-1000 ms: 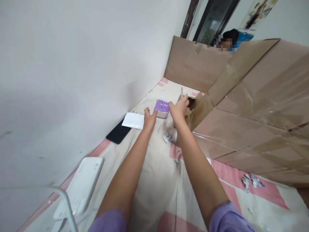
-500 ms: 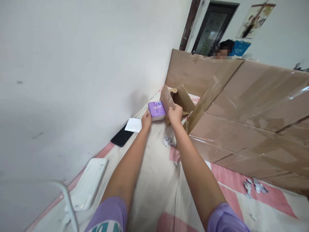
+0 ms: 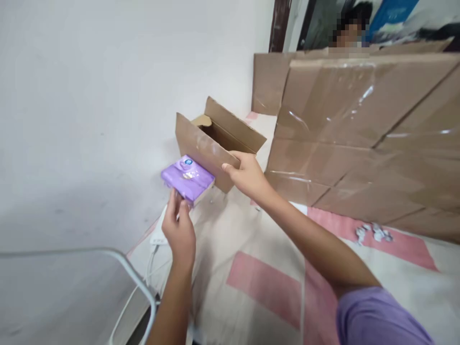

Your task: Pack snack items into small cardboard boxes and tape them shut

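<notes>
A purple tissue pack [image 3: 189,178] is held by its near edge between the thumb and fingers of my left hand [image 3: 179,225]. The pack lies against the outer side of an open cardboard box [image 3: 203,143]. My right hand [image 3: 246,175] grips the box's near flap at its right end, thumb on the outer face and fingers over the edge. The box's flaps stand up, and its inside is dark, so its contents cannot be made out.
Large taped cardboard [image 3: 323,163] stands on the right, with a person [image 3: 352,24] behind it. Crumpled scraps [image 3: 373,233] lie on the pink and white sheet [image 3: 266,287]. A white power strip [image 3: 158,235] and metal rail [image 3: 125,263] are at the left.
The box and tissue pack have come nearer and to the left, with both hands still on them. The view has shifted. The phone and white packet no longer show.
</notes>
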Motion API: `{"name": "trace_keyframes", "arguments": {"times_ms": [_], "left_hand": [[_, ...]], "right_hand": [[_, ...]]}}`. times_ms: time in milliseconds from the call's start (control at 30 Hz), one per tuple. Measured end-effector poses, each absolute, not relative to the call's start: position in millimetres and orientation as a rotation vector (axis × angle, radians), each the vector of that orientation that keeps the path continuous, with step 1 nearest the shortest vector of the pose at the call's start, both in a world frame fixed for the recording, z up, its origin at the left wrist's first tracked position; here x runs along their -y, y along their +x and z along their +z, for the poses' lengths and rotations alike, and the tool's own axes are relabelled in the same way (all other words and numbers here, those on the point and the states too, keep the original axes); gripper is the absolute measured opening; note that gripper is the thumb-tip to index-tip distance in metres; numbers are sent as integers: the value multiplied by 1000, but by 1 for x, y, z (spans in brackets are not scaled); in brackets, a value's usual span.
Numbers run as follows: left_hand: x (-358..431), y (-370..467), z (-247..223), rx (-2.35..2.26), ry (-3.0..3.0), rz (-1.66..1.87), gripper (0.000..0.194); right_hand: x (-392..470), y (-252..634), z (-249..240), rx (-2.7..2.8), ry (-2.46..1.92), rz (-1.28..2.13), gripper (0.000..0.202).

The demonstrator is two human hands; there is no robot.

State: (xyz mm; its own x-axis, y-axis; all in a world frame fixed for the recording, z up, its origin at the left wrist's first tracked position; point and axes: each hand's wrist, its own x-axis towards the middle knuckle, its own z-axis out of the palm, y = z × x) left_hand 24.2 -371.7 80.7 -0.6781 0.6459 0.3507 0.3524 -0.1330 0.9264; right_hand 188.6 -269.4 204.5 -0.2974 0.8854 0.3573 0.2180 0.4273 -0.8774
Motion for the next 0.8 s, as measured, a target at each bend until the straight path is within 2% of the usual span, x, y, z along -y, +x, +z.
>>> {"name": "trace_keyframes", "arguments": {"times_ms": [133, 267, 367, 467, 533, 567, 633, 700, 800], "left_hand": [[500, 81, 48, -2067, 1646, 1545, 74], [564, 121, 22, -1697, 2220, 1311, 83], [566, 137, 22, -1436, 2410, 1145, 83], [554, 141, 30, -1287, 2576, 1019, 61], [545, 139, 38, -1230, 2684, 981, 46], [541, 137, 43, -1200, 2727, 974, 40], [533, 133, 54, -1122, 2780, 991, 29], [523, 131, 67, -1054, 2784, 1053, 32], [509, 129, 86, -985, 2804, 855, 42]], "right_hand": [[330, 278, 202, 1971, -1052, 1020, 20], [396, 364, 168, 2047, -1184, 1093, 14], [443, 397, 148, 2054, -1194, 1124, 17], [471, 406, 144, 2168, -1104, 1000, 27], [475, 409, 145, 2270, -1012, 836, 27], [473, 411, 145, 2315, -966, 744, 31], [464, 417, 143, 2367, -913, 579, 54], [455, 424, 137, 2399, -915, 461, 70], [448, 431, 124, 2420, -911, 319, 71]]}}
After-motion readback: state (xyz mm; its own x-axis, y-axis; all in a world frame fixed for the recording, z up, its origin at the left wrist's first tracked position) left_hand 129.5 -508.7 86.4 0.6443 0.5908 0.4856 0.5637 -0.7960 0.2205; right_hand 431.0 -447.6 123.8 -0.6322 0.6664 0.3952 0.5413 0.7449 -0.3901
